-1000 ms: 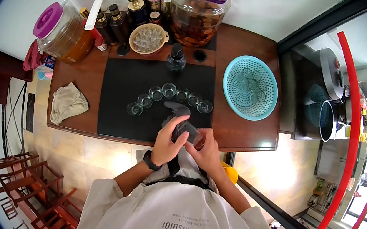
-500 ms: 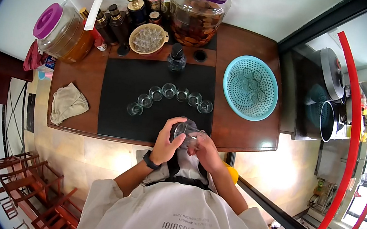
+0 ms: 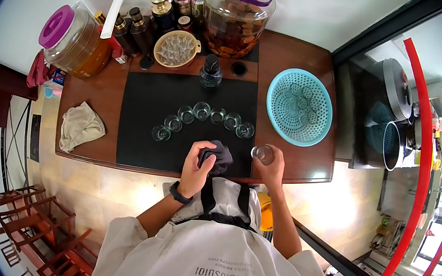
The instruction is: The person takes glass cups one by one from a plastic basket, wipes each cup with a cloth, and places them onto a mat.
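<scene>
A dark grey cloth [image 3: 222, 158] is bunched in my left hand [image 3: 195, 169], whose fingers curl round it near the desk's front edge. My right hand [image 3: 271, 170] is apart from it on the right and grips a small clear drinking glass [image 3: 263, 154], tilted over the edge of the black mat. Beyond both hands, several similar glasses [image 3: 201, 111] stand in an arc on the black desk mat [image 3: 144, 92]. To the right, a light blue plastic basket [image 3: 295, 138] has several glasses lying inside.
A beige cloth [image 3: 83, 128] lies at the desk's left. Behind the arc stands a dark glass bottle [image 3: 210, 73], with a small tan basket [image 3: 197, 44] of wrapped items nearby. Large purple-lidded jars [image 3: 234, 26] and other bottles [image 3: 141, 31] line the back.
My right hand has moved right with the glass, away from the cloth. My left hand has stayed nearly in place, and the cloth in it now shows clearly.
</scene>
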`<state>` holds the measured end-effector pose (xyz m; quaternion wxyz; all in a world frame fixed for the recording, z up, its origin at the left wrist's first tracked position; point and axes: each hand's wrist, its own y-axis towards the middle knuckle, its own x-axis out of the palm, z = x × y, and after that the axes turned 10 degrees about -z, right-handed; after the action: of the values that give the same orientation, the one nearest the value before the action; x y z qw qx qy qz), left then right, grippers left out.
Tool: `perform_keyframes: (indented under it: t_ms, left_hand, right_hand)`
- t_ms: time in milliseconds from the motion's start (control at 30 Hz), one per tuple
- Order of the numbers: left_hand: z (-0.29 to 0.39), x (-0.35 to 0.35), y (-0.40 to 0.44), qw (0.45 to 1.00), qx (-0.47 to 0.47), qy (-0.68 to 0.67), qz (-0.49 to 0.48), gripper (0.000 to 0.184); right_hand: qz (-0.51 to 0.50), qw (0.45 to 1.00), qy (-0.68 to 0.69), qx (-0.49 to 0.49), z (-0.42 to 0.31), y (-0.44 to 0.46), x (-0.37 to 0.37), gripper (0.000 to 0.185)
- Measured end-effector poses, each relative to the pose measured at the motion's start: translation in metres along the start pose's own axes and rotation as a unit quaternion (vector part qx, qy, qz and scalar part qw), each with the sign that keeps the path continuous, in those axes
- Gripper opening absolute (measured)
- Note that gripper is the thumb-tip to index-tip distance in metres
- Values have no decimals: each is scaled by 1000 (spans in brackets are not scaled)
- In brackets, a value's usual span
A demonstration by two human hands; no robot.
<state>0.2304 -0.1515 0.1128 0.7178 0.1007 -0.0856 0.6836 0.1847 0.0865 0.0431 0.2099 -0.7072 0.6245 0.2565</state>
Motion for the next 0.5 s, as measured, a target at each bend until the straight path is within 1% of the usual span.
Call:
perform_keyframes:
  t_ms: [67,133,167,200,267,500]
  left_hand:
    - [-1,0,-1,1000,0,-12,-4,23]
    - [-1,-1,-2,1000,-1,-22,-7,22]
    - [-2,-2,-2,1000,3,-2,-2,21]
    - [-2,-3,-2,1000,6,19,3,20]
    - [1,-2,-2,1000,9,15,3,20]
    - [-1,-4,-2,1000,6,23,4,18]
  right_hand:
    - [-7,999,-40,36,1,2,4,51]
    - [-15,998,-40,48,7,4,12,52]
    - [-23,997,-40,62,10,5,15,53]
    - [-23,997,-40,61,13,7,18,53]
    - [-40,994,-65,74,16,10,24,55]
    - [-34,995,-56,77,21,18,36,54]
